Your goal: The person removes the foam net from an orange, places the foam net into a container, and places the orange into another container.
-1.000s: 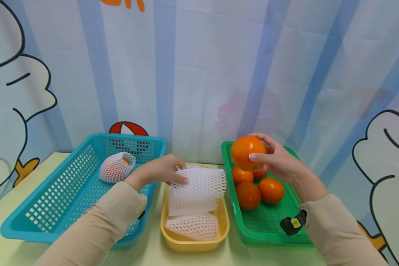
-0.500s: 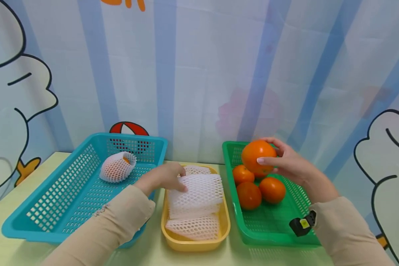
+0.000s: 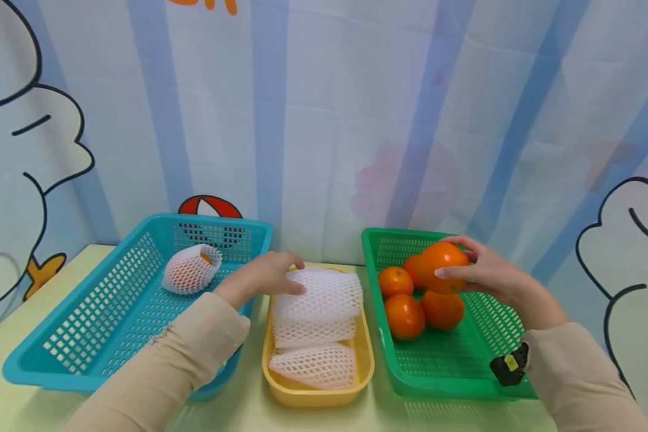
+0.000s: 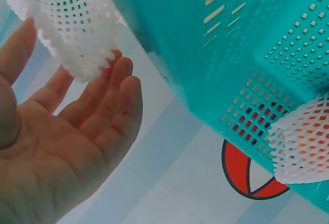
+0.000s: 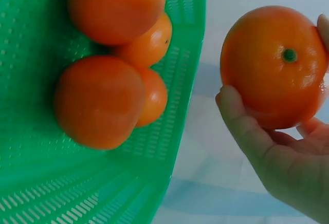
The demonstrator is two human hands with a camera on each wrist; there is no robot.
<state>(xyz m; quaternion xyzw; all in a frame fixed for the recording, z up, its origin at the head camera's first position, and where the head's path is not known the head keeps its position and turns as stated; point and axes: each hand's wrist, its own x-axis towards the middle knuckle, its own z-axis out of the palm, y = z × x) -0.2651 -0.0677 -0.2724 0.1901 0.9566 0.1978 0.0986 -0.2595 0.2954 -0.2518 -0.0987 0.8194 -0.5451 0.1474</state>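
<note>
In the head view my left hand point(image 3: 267, 277) is at the left edge of a white foam fruit net point(image 3: 324, 294), which lies on other nets in the yellow basket point(image 3: 318, 397). Seen from the left wrist, the fingers of that hand are apart and relaxed around the net's end point(image 4: 77, 39), touching it without a visible pinch. My right hand point(image 3: 488, 270) grips an orange point(image 3: 441, 264) between thumb and fingers above the green basket point(image 3: 464, 387). The right wrist view shows the green stem mark of the held orange point(image 5: 275, 70). Several other oranges point(image 3: 405, 317) lie in the green basket.
To the left stands a blue basket point(image 3: 48, 378) holding an orange in a foam net point(image 3: 190, 270). All three baskets stand on a pale yellow table point(image 3: 248, 414). A striped, printed curtain point(image 3: 324, 120) hangs directly behind them.
The held orange has moved right and down with my right hand, over the green basket. The foam net at my left hand has sunk onto the other nets; that hand's fingers have loosened.
</note>
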